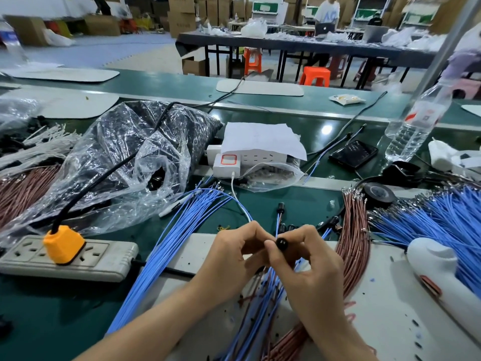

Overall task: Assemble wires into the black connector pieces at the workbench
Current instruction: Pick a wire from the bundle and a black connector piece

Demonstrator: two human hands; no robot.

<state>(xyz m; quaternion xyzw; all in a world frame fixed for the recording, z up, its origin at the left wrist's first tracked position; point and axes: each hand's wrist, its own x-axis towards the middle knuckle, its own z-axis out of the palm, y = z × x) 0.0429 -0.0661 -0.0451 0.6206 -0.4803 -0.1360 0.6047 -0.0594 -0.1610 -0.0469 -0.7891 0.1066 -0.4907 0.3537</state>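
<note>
Glossy green desk (pixel 39 308) w/ a pale grey mat (pixel 390 321) at the near edge.

L side: grey power strip (pixel 109 259) w/ an orange plug (pixel 63 247) in it. The plug's black cable runs up over a crumpled clear plastic bag of dark parts (pixel 125 152). Far L: brown wire bundle (pixel 23 188), white wire bundle (pixel 39 144) beside it.

Ctr: fanned blue wires (pixel 166 243), white power strip (pixel 260 156) under a white paper sheet (pixel 260 138), small clear zip bag (pixel 273 175) just in front, a few small black connector pieces (pixel 280 207).

R side: second brown wire bundle (pixel 354 246), thick blue wire bundle (pixel 442 212), black tape roll (pixel 378 192) btwn their far ends, black phone (pixel 353 153), clear water bottle (pixel 416 121) standing, white plastic tool (pixel 437 267) lying on the mat.
</note>
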